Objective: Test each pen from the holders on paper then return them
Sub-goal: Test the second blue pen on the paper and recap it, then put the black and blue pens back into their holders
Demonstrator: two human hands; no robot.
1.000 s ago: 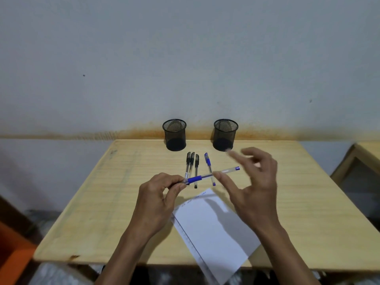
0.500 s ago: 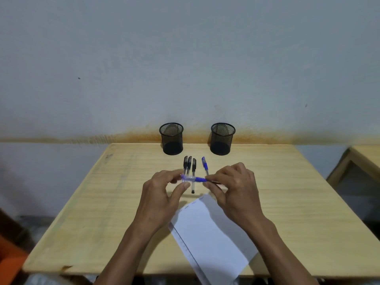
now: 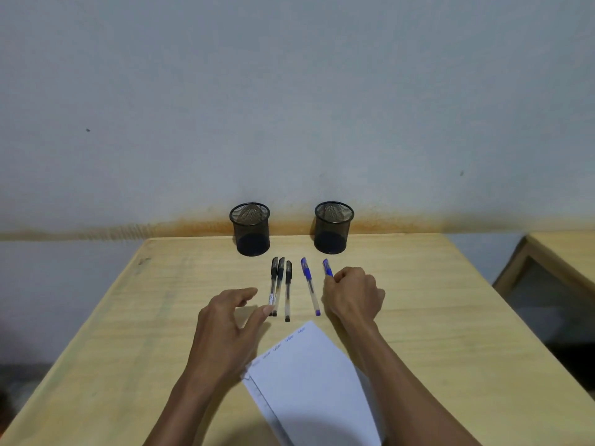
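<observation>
Two black mesh pen holders, a left holder and a right holder, stand at the table's far edge and look empty. Three black pens lie side by side in front of the left holder. A blue pen lies to their right. My right hand is closed on a second blue pen, whose capped end sticks out toward the right holder, low over the table. My left hand hovers with fingers apart just left of the black pens, holding nothing. A white paper with several small scribbles lies near me.
The wooden table backs onto a grey wall with an orange stain along its base. A second wooden table stands at the right, across a gap. Bare tabletop lies left and right of the pens.
Both hands held the blue pen together before. Now my left hand has let go and drawn back left, and my right hand has carried the pen right of the other blue pen.
</observation>
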